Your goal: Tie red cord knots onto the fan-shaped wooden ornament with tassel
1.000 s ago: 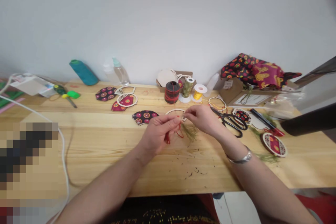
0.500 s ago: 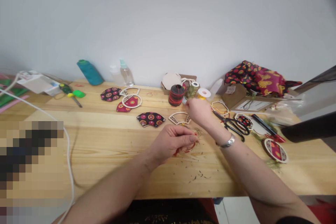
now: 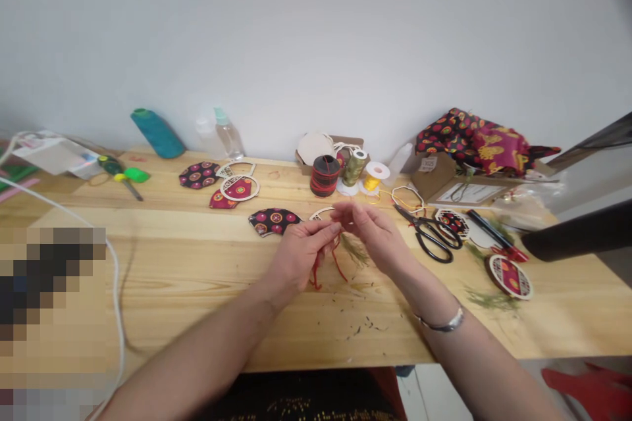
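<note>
1. Head view: left hand [image 3: 296,253] pinches red cord [image 3: 338,264] between thumb and fingers, over the middle of the wooden table [image 3: 197,306]; loose red ends hang below the grip.
2. Right hand [image 3: 376,240] just beside the left fingertips, fingers bent, palm turned left; can't tell whether it grips a fine thread. Silver bracelet [image 3: 447,323] on that wrist.
3. Green strands [image 3: 356,249] between the hands, spreading right; link to the cord too small to tell.
4. Fan-shaped fabric piece [image 3: 273,220] just left of the hands; pale fan frame [image 3: 318,214] on their far side, partly hidden.
5. Far middle, left to right: black-and-red spool [image 3: 324,177], green spool [image 3: 353,169], yellow spool [image 3: 375,177].
6. Right of the hands: black scissors [image 3: 437,238], octagonal ornament [image 3: 451,224], marker [image 3: 488,226]; oval ornament [image 3: 513,277] farther right and nearer.
7. Far right: cardboard box [image 3: 447,186], patterned cloth [image 3: 498,143] on top.
8. Far left: teal thread cone [image 3: 158,134], tilted; pump bottle [image 3: 228,137] to its right.
9. Dark scraps [image 3: 367,325] scattered at the near side.
</note>
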### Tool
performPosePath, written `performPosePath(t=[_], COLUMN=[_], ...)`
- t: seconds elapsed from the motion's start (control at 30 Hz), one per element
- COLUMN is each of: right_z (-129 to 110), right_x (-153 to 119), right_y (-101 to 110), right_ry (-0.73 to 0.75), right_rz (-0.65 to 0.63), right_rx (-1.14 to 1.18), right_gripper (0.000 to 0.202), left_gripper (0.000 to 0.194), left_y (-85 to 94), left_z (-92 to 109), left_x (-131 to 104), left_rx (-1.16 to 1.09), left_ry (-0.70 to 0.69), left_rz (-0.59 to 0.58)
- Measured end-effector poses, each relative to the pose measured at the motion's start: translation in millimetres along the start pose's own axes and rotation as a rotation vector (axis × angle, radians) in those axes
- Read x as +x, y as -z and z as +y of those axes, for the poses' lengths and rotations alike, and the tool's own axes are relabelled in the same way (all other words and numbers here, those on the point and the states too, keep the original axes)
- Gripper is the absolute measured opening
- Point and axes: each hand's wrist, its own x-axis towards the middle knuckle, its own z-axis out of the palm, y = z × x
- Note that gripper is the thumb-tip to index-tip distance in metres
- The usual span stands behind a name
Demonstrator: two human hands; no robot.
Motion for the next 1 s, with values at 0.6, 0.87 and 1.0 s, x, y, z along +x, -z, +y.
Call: performPosePath(t=[0.6,0.87,1.0], right_z=[17,16,12], right_x=[-4,-3,-3], right_y=[0,0,0], right_ry=[-0.152,-0.169,-0.176], right_rz=[-0.050,0.043,0.074], right_rx=[0.087,0.160,0.149], right_gripper=[0.032,0.023,0.021], left_gripper=[0.024,0.020,0.020], left_y=[6.6,3.2,3.4], left_z=[-7,-3,-2], left_x=[6,3,4], left_rx=[0.235,0.178,0.197], left_ry=[0.009,0.049,0.047], left_rz=[0.019,-0.004,-0.008])
